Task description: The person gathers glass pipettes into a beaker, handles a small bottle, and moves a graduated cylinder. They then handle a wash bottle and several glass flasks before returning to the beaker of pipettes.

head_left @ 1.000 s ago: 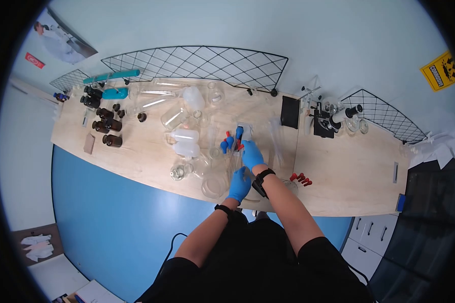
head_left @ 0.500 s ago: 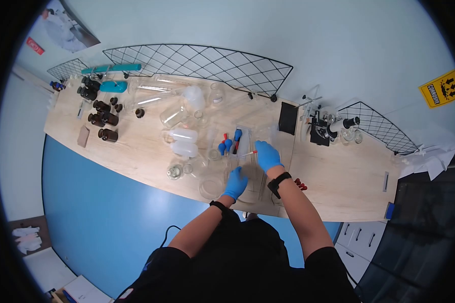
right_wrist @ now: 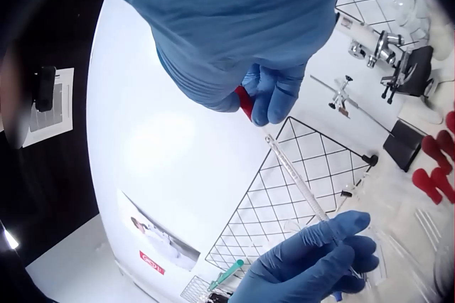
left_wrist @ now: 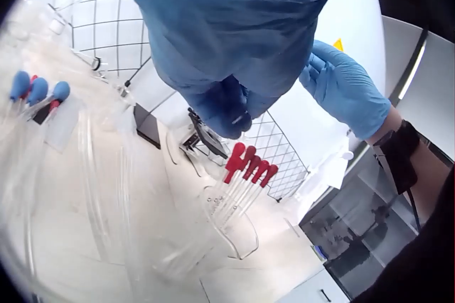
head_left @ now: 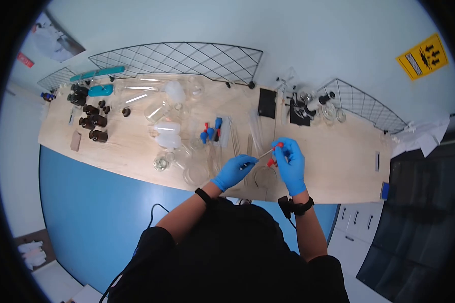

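Between the two gloved hands a glass dropper slants in the air; its red bulb (right_wrist: 244,103) is pinched by my right hand (head_left: 292,166), and its clear tube (right_wrist: 295,175) runs down to my left hand (head_left: 232,172). In the right wrist view the fingers of my left hand (right_wrist: 306,260) curl round the tube's lower end. Several more droppers with red bulbs (left_wrist: 249,164) lean together in a round glass vessel (left_wrist: 256,235), below my left hand (left_wrist: 227,40) in the left wrist view.
Blue-bulbed droppers (head_left: 207,134), glass tubes and plastic bottles (head_left: 168,140) lie left of the hands. Brown bottles (head_left: 98,136) stand farther left. A black plate (head_left: 267,103) and a microscope (head_left: 313,105) are at the back, before wire grids (head_left: 187,60).
My right hand has moved right with the dropper, its red bulb now between the fingers. My left hand has come up to the tube and holds its end. The head view has shifted.
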Motion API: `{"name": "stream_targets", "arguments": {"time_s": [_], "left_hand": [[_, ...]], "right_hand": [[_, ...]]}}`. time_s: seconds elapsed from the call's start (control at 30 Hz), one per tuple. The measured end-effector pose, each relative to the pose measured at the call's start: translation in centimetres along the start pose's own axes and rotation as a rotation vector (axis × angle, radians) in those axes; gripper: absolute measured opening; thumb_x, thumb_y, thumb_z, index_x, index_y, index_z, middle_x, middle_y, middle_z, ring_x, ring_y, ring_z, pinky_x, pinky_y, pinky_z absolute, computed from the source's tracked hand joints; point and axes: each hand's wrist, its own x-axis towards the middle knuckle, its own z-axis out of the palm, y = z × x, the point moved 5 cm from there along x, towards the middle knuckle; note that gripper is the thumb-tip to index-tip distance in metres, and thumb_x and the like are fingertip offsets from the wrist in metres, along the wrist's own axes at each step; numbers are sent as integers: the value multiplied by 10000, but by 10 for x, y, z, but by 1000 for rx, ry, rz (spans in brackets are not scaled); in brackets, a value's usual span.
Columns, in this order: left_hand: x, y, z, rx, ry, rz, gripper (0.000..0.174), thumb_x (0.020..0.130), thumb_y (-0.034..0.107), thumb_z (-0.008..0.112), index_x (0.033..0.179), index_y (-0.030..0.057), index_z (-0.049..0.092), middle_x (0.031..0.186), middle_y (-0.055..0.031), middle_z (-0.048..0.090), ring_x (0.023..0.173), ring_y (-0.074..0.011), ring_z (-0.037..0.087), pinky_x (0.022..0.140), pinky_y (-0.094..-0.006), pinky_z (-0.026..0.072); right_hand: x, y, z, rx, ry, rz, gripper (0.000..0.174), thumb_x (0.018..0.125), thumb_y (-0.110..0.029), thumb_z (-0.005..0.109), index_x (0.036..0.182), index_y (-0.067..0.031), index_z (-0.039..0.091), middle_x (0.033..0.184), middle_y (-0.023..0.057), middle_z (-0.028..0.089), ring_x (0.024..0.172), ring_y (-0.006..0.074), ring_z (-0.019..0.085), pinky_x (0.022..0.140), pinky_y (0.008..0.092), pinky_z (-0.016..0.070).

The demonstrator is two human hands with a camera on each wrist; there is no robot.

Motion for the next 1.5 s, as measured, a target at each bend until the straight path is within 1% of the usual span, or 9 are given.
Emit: {"name": "stream_targets", "arguments": {"time_s": [0.13,0.23,0.37,0.47,0.73,1.17,1.33,1.43,1.5], "left_hand": [[5,32,24,133,-86,118,255,895,156,642,1142,101,671,918,-96,613,787,-232,626,733,-312,519],[11,27,40,414,-64,231,226,883,209,646,1073,95,684,917,-111,606,814,-287,622,722,-364,518],[12,0,58,541,-101,4,228,863,250,643,1023,88,662,959,-151,603,898,-333,608,765,-416,512],[11,-8,56,613,149,32,240,847,249,651,1012,77,625,974,-160,607,912,-341,606,766,-434,508],[16,-44,66,523,68,-85,236,835,260,676,986,88,617,908,-155,624,825,-344,620,713,-430,503],[11,-46,64,600,162,-71,226,805,266,692,916,84,619,853,-141,635,782,-350,624,687,-429,507],[-10,-47,46,392,187,-123,198,840,225,647,924,49,613,866,-183,639,801,-382,625,709,-446,506],[-26,-84,29,32,305,-271,238,859,202,622,1019,25,618,885,-198,659,806,-367,645,730,-414,511],[-33,-111,17,46,326,-326,279,863,196,613,1073,12,608,892,-203,664,820,-350,656,737,-401,511]], "right_hand": [[-9,16,-26,-42,188,-259,160,922,-46,604,1081,-45,583,925,48,660,741,85,593,668,243,497],[-12,23,-28,-302,64,-301,187,910,-58,621,1089,-41,573,914,56,660,736,100,600,657,254,488],[-16,47,-25,-272,24,-191,186,905,-80,629,1078,-43,571,891,72,649,740,113,614,657,264,483],[-14,66,-16,-283,-76,-91,160,916,-95,620,1064,-53,574,876,46,648,735,106,599,677,274,483],[-14,101,8,-466,-221,-194,169,880,-114,623,1029,-51,575,973,123,612,796,276,642,685,336,514],[-11,85,12,-611,-255,-347,123,869,-78,606,983,-33,611,903,124,603,783,285,614,679,354,496],[-6,73,54,-368,-338,-337,144,891,-81,570,1015,-21,612,916,168,620,796,346,616,704,400,500],[12,100,95,-424,-362,-324,174,903,-98,538,1043,-30,615,956,207,639,840,399,620,734,449,502],[31,122,120,-526,-442,-254,189,908,-125,528,1053,-43,619,978,220,640,863,413,617,753,466,501]]}}
